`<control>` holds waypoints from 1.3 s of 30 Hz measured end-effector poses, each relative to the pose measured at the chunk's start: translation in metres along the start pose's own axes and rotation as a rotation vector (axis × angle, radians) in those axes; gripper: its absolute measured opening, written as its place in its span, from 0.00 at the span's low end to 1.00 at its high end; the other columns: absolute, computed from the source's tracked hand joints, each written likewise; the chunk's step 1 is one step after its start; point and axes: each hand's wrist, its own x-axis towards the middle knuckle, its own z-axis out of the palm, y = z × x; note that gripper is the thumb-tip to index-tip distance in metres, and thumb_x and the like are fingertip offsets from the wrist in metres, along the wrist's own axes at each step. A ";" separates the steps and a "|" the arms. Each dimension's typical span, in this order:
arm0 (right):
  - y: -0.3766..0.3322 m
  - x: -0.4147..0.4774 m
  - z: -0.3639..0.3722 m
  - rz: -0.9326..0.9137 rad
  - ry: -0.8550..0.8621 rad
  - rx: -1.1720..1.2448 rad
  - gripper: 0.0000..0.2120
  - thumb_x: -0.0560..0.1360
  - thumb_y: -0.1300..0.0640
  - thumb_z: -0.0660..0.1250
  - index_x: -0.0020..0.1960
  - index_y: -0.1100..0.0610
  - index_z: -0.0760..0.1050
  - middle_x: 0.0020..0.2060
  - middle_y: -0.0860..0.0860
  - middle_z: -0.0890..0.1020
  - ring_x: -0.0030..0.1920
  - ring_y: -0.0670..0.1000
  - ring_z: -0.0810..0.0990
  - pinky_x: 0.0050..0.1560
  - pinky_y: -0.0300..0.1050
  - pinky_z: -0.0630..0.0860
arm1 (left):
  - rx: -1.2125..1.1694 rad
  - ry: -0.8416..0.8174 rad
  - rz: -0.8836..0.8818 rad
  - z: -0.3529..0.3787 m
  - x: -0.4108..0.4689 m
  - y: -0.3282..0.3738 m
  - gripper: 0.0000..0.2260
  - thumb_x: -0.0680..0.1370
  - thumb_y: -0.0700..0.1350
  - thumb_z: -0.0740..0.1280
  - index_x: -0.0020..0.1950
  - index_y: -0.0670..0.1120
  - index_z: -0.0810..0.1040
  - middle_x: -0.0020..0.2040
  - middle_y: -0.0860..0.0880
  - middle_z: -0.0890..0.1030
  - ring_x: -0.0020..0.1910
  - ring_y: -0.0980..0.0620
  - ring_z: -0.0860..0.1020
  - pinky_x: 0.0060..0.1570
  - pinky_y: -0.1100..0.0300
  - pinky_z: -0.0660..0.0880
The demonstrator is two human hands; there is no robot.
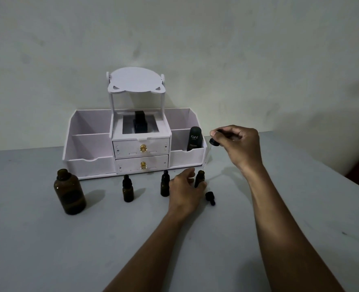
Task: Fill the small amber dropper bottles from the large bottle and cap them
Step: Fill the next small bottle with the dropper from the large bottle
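Note:
The large amber bottle (69, 191) stands uncapped at the left of the table. Two small amber dropper bottles, one (128, 189) left of centre and one (165, 184) beside my left hand, stand capped. My left hand (186, 187) grips a third small bottle (199, 178), which is open at the top. My right hand (236, 145) is raised above it and pinches a black dropper (214, 142); its thin glass tube (207, 159) points down toward the open bottle. A black dropper cap (210, 198) lies on the table just right of my left hand.
A white cosmetic organiser (90, 165) with two drawers stands at the back against the wall. A black "Kahf" tube (194, 138) sits in its right compartment and a black bottle (139, 122) in its centre. The grey table (47, 249) has an edge at the right.

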 end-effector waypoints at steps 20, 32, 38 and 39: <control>0.005 -0.001 0.005 -0.031 -0.004 -0.109 0.05 0.71 0.59 0.76 0.40 0.61 0.85 0.35 0.53 0.86 0.36 0.49 0.84 0.41 0.36 0.78 | -0.001 -0.017 0.063 0.000 -0.003 -0.002 0.16 0.76 0.38 0.72 0.64 0.45 0.82 0.57 0.50 0.85 0.52 0.59 0.81 0.56 0.72 0.73; 0.000 -0.005 0.004 0.008 -0.021 -0.076 0.04 0.70 0.58 0.78 0.43 0.59 0.86 0.36 0.50 0.87 0.38 0.47 0.86 0.43 0.35 0.78 | -0.001 -0.019 0.050 0.001 -0.003 -0.003 0.17 0.76 0.38 0.72 0.66 0.46 0.81 0.58 0.51 0.84 0.53 0.61 0.80 0.57 0.73 0.72; -0.011 -0.005 0.002 -0.023 0.030 -0.004 0.05 0.71 0.56 0.76 0.43 0.58 0.85 0.35 0.50 0.87 0.38 0.47 0.86 0.44 0.35 0.79 | -0.020 -0.073 -0.034 -0.003 -0.013 0.000 0.25 0.77 0.41 0.72 0.74 0.49 0.72 0.69 0.51 0.77 0.64 0.56 0.75 0.64 0.63 0.71; -0.014 -0.004 0.001 -0.025 0.045 0.022 0.05 0.72 0.56 0.76 0.43 0.59 0.85 0.35 0.50 0.87 0.38 0.46 0.86 0.44 0.35 0.79 | -0.019 -0.101 -0.037 -0.007 -0.017 0.002 0.26 0.77 0.41 0.72 0.75 0.50 0.71 0.70 0.51 0.76 0.65 0.56 0.74 0.63 0.64 0.70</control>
